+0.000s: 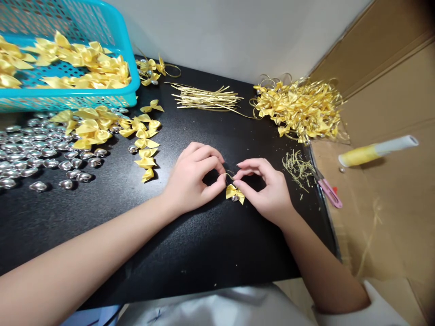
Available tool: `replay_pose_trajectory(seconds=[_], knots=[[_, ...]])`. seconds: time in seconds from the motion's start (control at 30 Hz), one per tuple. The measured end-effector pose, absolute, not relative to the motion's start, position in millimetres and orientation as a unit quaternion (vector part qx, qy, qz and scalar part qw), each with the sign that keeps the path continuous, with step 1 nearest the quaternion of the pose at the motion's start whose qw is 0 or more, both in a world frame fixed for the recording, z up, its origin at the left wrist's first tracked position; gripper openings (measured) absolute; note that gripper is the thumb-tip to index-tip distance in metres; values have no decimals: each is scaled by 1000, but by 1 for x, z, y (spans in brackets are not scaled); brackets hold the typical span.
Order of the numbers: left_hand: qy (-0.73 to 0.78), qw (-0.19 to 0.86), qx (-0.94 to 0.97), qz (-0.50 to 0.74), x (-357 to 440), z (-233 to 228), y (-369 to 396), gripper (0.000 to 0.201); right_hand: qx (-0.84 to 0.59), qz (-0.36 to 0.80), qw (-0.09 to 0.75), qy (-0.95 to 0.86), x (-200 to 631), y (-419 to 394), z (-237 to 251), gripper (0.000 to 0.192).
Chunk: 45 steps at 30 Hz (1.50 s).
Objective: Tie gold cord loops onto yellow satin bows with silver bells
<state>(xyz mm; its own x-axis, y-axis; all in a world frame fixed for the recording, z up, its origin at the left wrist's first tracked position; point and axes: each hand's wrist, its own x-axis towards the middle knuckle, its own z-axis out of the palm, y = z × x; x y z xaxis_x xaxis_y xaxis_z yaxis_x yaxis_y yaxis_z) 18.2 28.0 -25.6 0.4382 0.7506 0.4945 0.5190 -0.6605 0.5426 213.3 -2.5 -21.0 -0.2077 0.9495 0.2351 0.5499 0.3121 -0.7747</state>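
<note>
- Small yellow bow [235, 193] on the black table [190, 253], between both hands, near the middle of the front half; a tiny silver bell just under it.
- Thin gold cord [229, 173] looped above the bow, pinched from either side.
- Left hand [193, 179] curled, thumb and forefinger closed on the cord just left of the bow.
- Right hand [268, 188] curled likewise, fingertips gripping the cord and touching the bow's right edge.
- Loose yellow bows [144, 145] scattered left of the hands, beside a spread of silver bells [41, 154].
- Blue basket [78, 95] at far left, more bows inside.
- Bundle of gold cords [207, 97] at the back; heap of finished bows [301, 108] to the right.
- Pink-handled scissors [329, 191] at the table's right edge, next to cord scraps [297, 165].
</note>
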Motion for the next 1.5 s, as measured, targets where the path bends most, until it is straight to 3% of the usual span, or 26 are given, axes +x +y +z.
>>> replay_pose_trajectory(seconds=[0.43,0.87,1.2,1.5], knots=[[332,183,844,380,17,-26,29,8,-497,255,321,-765,213,-3,-17,18],[387,173,813,399,18,-27,29,10,-529,343,316,-709,220,1,-18,13],[400,184,811,386,18,-25,30,11,-519,333,302,-727,220,1,-14,10],[402,180,811,386,18,-26,29,9,-520,249,310,-756,220,1,-17,14]])
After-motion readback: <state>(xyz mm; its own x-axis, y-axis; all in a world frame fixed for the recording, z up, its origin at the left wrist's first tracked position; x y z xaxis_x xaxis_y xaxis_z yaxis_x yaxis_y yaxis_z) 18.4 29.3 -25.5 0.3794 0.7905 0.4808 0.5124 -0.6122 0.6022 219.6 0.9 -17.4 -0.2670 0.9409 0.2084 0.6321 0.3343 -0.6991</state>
